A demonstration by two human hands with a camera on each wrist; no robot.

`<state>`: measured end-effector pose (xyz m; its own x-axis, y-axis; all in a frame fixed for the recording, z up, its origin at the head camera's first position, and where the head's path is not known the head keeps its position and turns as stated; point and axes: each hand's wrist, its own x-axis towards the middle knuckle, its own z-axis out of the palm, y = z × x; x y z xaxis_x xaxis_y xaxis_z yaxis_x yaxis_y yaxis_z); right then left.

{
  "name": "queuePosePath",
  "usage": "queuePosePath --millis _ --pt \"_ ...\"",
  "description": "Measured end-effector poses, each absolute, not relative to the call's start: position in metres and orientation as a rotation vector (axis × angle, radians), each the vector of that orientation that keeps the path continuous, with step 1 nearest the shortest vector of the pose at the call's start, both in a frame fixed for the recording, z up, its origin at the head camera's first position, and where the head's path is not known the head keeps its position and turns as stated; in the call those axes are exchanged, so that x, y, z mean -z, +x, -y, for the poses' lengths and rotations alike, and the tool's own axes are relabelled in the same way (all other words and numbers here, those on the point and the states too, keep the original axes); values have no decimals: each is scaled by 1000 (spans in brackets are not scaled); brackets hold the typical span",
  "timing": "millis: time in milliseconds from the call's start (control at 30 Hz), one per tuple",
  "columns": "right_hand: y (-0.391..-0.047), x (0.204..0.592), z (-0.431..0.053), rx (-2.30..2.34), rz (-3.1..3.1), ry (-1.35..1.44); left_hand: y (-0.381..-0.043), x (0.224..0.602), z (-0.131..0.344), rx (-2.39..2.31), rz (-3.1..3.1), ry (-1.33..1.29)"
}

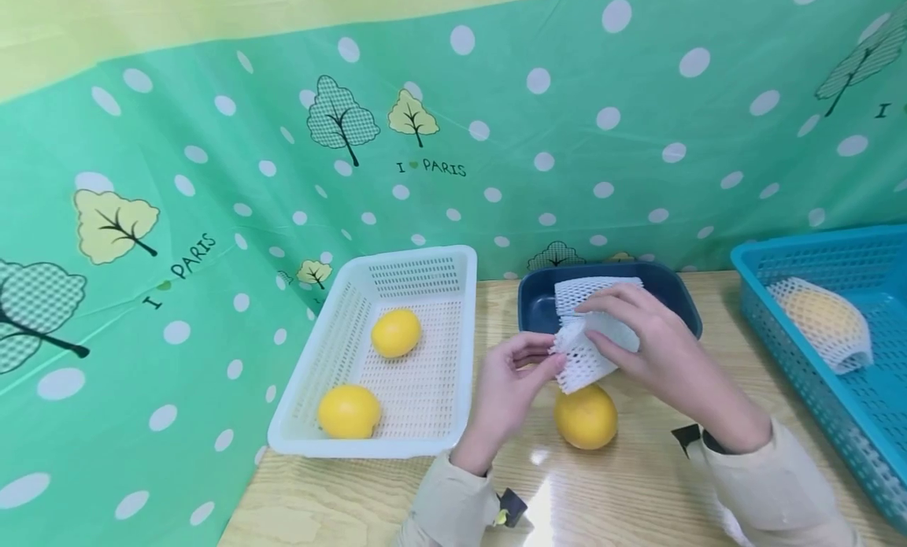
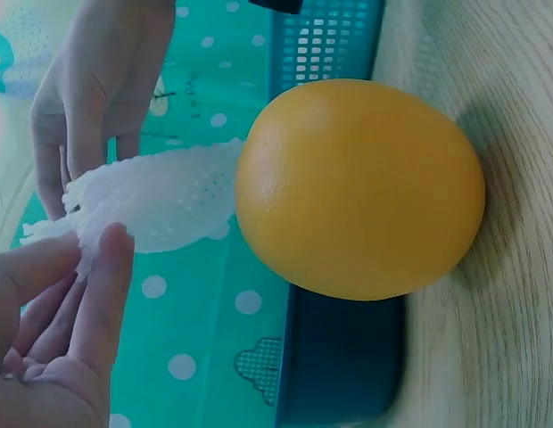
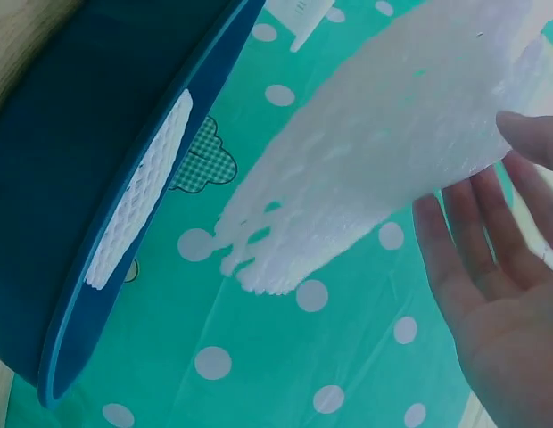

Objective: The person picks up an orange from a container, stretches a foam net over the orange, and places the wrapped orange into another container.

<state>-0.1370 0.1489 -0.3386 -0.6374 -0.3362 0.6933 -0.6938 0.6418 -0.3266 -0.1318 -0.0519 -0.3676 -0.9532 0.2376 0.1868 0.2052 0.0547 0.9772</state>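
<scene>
A white foam fruit net (image 1: 588,367) hangs between the two hands above the wooden table. My left hand (image 1: 505,386) pinches its end between thumb and fingertips, as the left wrist view also shows. Close on the other side is my right hand (image 1: 659,346), its thumb and loosely bent fingers spread apart at the edge of the net (image 3: 366,152). Below the net a round orange-yellow fruit (image 1: 586,419) rests on the table. Behind it stands a dark blue basin (image 1: 534,307), with another foam net (image 1: 569,295) inside.
To the left, a white basket (image 1: 464,350) holds two yellow fruits (image 1: 396,333). A blue basket (image 1: 768,327) at the right contains a fruit in a foam net (image 1: 822,319). A green dotted cloth (image 1: 496,138) hangs along the back and left of the table.
</scene>
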Motion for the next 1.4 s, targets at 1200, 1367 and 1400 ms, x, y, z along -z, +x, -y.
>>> queuePosePath --millis 1200,1367,1400 --pt "-129 346 -150 -1542 2624 625 -127 366 55 -2246 -2130 615" --pt "-131 345 -156 -1553 2602 571 -128 366 59 -2233 -2181 585" --pt "-131 345 -157 -1564 2598 559 -128 366 60 -2233 -2194 575"
